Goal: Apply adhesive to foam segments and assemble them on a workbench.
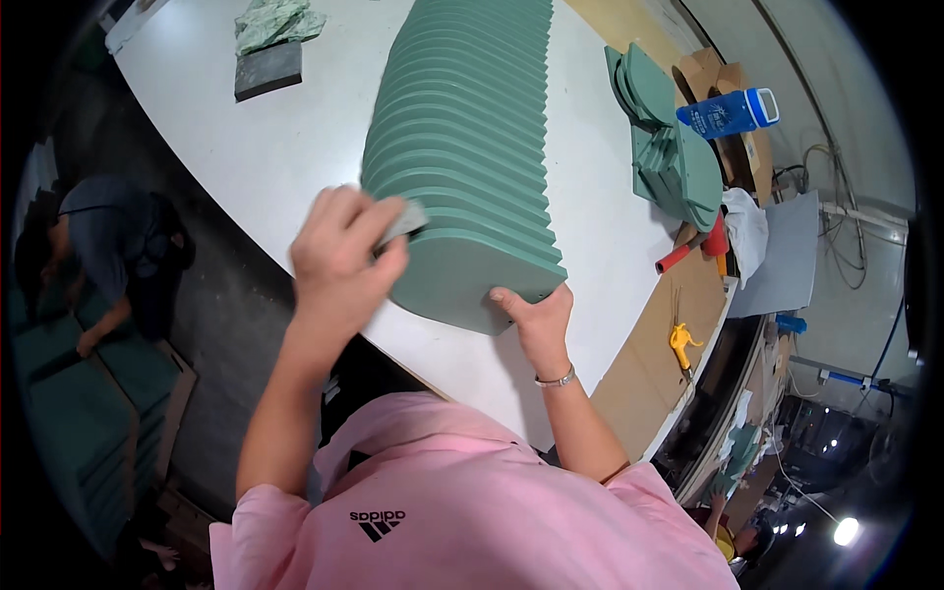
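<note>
A long row of green curved-edged panels (462, 147) stands on the white table (324, 128), one behind another, running away from me. My left hand (339, 241) is closed round a small grey-green pad (407, 218), slightly blurred, at the upper left edge of the front panels. The flat face of the nearest panel (462, 280) is turned toward me. At its lower right corner my right hand (544, 320) grips it, thumb on the face; the other fingers are largely hidden.
A dark grey block (268, 71) and crumpled pale green cloth (278, 24) lie far left. Loose green pieces (678, 157), a blue bottle (730, 113), a red-handled tool (678, 256) and a yellow air gun (681, 339) are at right. Another person (118, 236) bends over stacked green panels (79, 423) at left.
</note>
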`<state>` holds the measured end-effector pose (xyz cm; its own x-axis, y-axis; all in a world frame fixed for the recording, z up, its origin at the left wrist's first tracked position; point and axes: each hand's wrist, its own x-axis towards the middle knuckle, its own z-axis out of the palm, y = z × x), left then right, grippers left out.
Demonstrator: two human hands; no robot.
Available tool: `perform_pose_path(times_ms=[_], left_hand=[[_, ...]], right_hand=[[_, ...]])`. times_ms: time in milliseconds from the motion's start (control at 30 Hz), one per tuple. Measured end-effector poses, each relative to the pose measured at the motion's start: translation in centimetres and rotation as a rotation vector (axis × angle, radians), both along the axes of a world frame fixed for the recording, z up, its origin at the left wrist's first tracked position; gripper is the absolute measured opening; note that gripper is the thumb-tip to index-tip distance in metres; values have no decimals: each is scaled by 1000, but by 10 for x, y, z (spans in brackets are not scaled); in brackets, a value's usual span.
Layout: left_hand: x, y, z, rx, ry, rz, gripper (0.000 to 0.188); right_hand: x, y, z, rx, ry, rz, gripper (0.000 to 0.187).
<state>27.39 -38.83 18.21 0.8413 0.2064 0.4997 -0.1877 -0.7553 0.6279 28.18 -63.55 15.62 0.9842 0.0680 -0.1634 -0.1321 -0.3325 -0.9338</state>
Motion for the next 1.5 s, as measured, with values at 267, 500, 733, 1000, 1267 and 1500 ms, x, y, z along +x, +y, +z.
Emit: perform_pose_path(times_ms=[267, 500, 733, 1000, 1267, 1500], left_hand=[[-4, 11, -7, -4, 65, 11, 31], [1, 9, -8, 33, 61, -12, 27], [4, -3, 1, -39, -10, -51, 28], [17, -11, 4, -24, -39, -155, 28], [16, -4, -4, -15, -40, -159, 32], [-5, 21, -19, -101, 81, -130, 32]], right_hand=[[0, -1, -3, 15, 3, -33, 51], [0, -4, -10, -17, -40, -12, 55], [2, -4, -7, 17, -4, 30, 54], [4, -6, -7, 71, 33, 57, 47], [6, -5, -5, 94, 25, 41, 53], [4, -4, -9, 71, -15, 42, 54]])
